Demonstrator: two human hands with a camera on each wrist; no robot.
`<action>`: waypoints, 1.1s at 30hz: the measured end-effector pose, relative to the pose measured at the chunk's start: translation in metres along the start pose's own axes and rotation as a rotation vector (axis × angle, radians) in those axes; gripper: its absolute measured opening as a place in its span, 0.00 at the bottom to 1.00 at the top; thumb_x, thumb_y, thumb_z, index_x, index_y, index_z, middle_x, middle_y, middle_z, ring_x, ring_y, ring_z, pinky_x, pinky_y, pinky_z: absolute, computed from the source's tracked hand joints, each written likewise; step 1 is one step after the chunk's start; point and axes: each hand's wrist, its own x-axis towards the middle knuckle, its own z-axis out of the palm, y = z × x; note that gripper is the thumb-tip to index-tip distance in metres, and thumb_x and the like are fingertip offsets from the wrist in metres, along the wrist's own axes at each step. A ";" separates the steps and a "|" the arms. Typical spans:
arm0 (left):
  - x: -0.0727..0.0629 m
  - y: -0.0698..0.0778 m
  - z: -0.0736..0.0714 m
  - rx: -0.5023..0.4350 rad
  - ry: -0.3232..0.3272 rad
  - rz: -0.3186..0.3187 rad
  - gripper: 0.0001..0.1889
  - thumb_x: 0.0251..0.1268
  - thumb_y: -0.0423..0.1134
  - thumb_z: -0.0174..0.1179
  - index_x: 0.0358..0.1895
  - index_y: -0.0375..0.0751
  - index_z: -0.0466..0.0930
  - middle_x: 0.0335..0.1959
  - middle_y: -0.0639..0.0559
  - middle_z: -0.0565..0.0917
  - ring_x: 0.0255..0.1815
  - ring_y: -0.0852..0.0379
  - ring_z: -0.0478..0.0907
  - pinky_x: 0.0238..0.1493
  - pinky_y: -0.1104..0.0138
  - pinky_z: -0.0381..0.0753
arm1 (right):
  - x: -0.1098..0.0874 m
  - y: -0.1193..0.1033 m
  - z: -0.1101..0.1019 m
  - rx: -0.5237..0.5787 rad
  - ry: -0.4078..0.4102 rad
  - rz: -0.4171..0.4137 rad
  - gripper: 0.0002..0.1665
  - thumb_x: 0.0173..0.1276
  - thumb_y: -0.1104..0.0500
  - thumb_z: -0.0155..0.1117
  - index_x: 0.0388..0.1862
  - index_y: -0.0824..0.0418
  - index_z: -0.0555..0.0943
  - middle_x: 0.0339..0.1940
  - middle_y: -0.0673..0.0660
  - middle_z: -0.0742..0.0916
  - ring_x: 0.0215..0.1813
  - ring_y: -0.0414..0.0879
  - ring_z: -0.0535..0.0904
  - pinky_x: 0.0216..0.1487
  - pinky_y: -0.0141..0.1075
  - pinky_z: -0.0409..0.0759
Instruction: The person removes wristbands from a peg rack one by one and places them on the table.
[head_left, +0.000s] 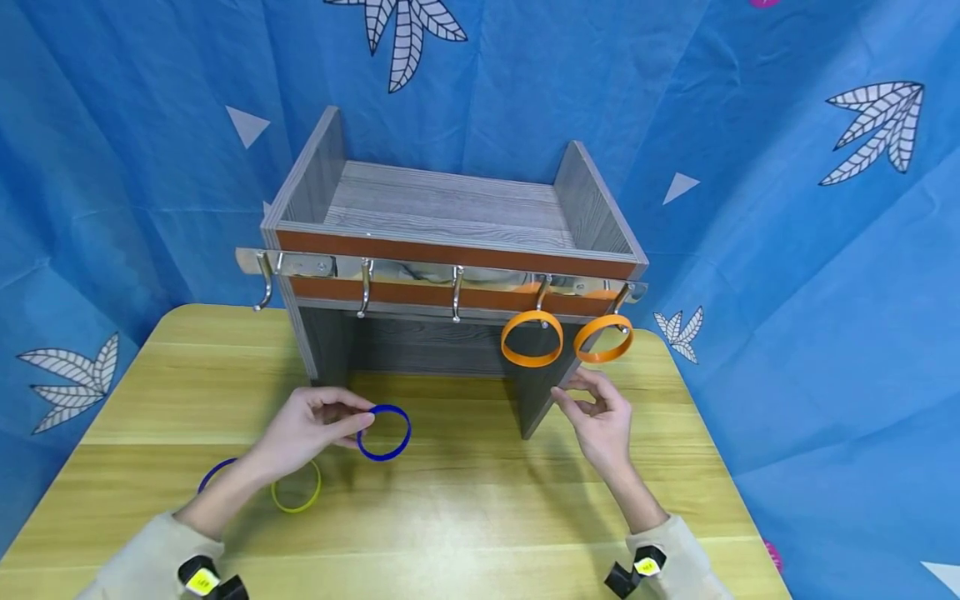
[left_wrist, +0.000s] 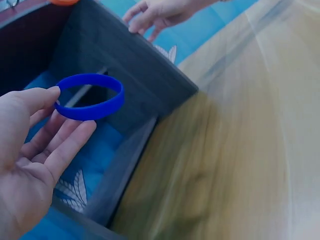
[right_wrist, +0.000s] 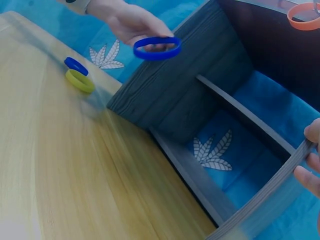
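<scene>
My left hand (head_left: 318,421) pinches a blue rubber wristband (left_wrist: 92,112) between thumb and fingers, in front of the shelf's lower opening. The band is held up by its left side. My right hand (head_left: 596,417) grips the front edge of the grey wooden shelf's right side panel (head_left: 536,400), thumb and fingertips at that edge. Two orange wristbands (head_left: 532,362) hang from the two rightmost hooks of the metal hook rail (head_left: 405,271). On the table behind my left forearm lie a yellow wristband (right_wrist: 79,84) and another blue wristband (right_wrist: 75,65), partly hidden in the head view.
The shelf (head_left: 450,200) stands at the back of the light wooden table (head_left: 465,533). Its rail carries several curved hooks (head_left: 365,287) that stick out toward me. A blue patterned cloth (head_left: 510,83) hangs behind and beside the table.
</scene>
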 end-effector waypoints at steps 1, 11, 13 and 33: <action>-0.001 -0.003 -0.002 0.002 -0.007 -0.008 0.14 0.75 0.33 0.65 0.53 0.22 0.84 0.36 0.58 0.90 0.38 0.60 0.89 0.42 0.58 0.97 | 0.000 0.000 0.000 -0.005 0.000 0.002 0.20 0.62 0.83 0.68 0.54 0.79 0.82 0.44 0.44 0.90 0.46 0.34 0.88 0.40 0.24 0.92; -0.010 -0.028 -0.010 -0.007 -0.087 -0.098 0.18 0.76 0.36 0.65 0.56 0.21 0.82 0.39 0.49 0.88 0.40 0.57 0.89 0.45 0.58 0.96 | 0.000 0.001 0.001 -0.012 0.000 0.005 0.20 0.62 0.83 0.68 0.54 0.79 0.82 0.44 0.43 0.89 0.46 0.34 0.88 0.40 0.24 0.92; -0.011 -0.034 -0.010 -0.008 -0.096 -0.108 0.20 0.75 0.37 0.66 0.56 0.20 0.81 0.40 0.44 0.88 0.41 0.55 0.89 0.45 0.59 0.97 | 0.000 0.001 0.001 -0.006 0.000 0.004 0.20 0.62 0.83 0.68 0.54 0.79 0.82 0.44 0.44 0.89 0.46 0.34 0.88 0.40 0.24 0.92; -0.025 -0.068 -0.002 -0.051 -0.130 -0.194 0.22 0.75 0.38 0.66 0.57 0.18 0.78 0.41 0.34 0.87 0.39 0.53 0.89 0.45 0.62 0.96 | -0.001 0.002 0.000 -0.032 0.005 0.017 0.20 0.61 0.83 0.69 0.53 0.79 0.82 0.44 0.43 0.90 0.46 0.34 0.88 0.40 0.25 0.92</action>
